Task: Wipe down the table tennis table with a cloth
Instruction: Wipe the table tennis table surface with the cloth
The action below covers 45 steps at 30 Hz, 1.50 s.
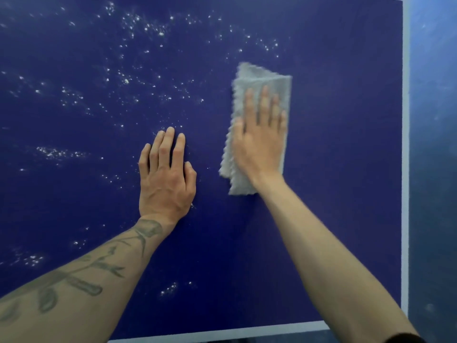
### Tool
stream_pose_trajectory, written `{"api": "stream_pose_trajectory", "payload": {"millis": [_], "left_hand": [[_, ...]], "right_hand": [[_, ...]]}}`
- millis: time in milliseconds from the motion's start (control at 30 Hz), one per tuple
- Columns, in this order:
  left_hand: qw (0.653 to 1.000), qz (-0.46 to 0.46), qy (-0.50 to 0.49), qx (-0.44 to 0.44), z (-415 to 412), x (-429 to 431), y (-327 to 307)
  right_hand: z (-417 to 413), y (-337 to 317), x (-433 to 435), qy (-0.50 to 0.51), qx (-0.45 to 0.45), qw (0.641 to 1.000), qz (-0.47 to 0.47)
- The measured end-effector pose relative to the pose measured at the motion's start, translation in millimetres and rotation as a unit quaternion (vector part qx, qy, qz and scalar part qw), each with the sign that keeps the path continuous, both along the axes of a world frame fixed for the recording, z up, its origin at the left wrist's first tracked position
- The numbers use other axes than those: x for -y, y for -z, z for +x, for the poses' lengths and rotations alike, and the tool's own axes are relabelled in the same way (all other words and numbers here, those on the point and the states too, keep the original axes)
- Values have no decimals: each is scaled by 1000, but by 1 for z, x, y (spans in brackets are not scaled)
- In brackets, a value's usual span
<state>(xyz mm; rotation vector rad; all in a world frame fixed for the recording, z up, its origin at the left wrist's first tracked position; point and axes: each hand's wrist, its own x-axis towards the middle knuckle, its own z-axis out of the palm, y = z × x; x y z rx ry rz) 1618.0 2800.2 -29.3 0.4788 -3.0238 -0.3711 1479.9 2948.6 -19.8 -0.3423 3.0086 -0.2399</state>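
Fingers (168, 144) of left hand (165, 184) lie straight, close together, flat on dark blue table (333, 194). Right hand (259, 144), fingers slightly spread, presses folded grey cloth (262, 80), scalloped-edged, near the white border line (405, 169). Beyond and leftward, white specks (146, 26) scatter across the surface. Mottled blue floor (432, 120) lies past the right edge.

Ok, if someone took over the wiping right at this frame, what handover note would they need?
Left hand: flat on the table, fingers straight, holding nothing.
Right hand: flat, fingers straight, pressing the folded grey cloth onto the table, near the white edge line on the right.
Done: the strip between the cloth and the right edge looks free of specks.
Left to do: white specks cover the left and far parts, with a few around the left hand.
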Motion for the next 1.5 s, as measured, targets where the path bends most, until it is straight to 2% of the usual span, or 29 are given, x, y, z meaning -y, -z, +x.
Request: {"api": "stream_pose_trajectory", "payload": {"millis": [100, 167, 233, 333, 367, 433, 500, 567, 633, 667, 733, 800, 867, 933, 1000, 1067, 1133, 1200, 1300, 1367, 1433, 1500], "left_hand": [[1000, -3, 1, -3, 0, 0, -1], [1000, 1, 0, -2, 0, 1, -1], [1000, -2, -2, 3, 0, 1, 0], [1000, -2, 1, 11, 0, 1, 0], [1000, -2, 0, 9, -1, 0, -1], [1000, -4, -1, 6, -1, -1, -2], [1000, -3, -1, 1, -1, -1, -1], [1000, -3, 1, 0, -1, -1, -1], [1000, 2, 0, 0, -1, 0, 0], [1000, 1, -1, 1, -1, 1, 0], [1000, -2, 1, 7, 0, 1, 1], [1000, -3, 5, 10, 0, 1, 0], [1000, -4, 4, 9, 0, 1, 0], [1000, -4, 4, 7, 0, 0, -1], [1000, -2, 3, 4, 0, 0, -1], [1000, -2, 4, 1, 0, 0, -1], [1000, 1, 4, -4, -1, 0, -1], [1000, 8, 0, -7, -1, 0, -2], [1000, 19, 1, -21, -2, 1, -4], [999, 14, 6, -34, -7, 7, -5], [999, -3, 10, -46, -21, 20, -7], [999, -17, 6, -46, -41, 38, -8]], "right_hand": [[57, -3, 2, -184, 11, 983, 2], [67, -3, -28, -229, 19, 973, 5], [46, -1, -54, -163, 12, 986, 14], [-4, -1, -48, 9, 6, 1000, 11], [-16, -1, -35, 41, 0, 999, 8], [-23, 0, -5, 38, -3, 999, 2], [-4, -1, 11, -50, -10, 999, -3], [26, -1, -2, -196, -4, 981, 14], [34, 1, -37, -248, 2, 968, 25], [28, 1, -53, -215, -1, 976, 25], [3, 1, -69, -81, 2, 996, 28], [-25, -2, -58, 36, 4, 999, 19], [-45, -2, -28, 76, 8, 997, -2], [-43, 2, 2, 30, 7, 999, -9], [-14, 3, 18, -72, -13, 997, -9], [23, 0, 6, -200, -5, 980, 6], [40, -1, -27, -270, 9, 963, 18], [27, -2, -54, -226, 16, 974, 27], [-19, -2, -52, -33, 15, 999, 14], [-47, -2, -28, 31, 13, 999, -4], [-54, 0, 1, 23, 16, 1000, -13], [-37, 0, 18, -56, 10, 998, -16]]}}
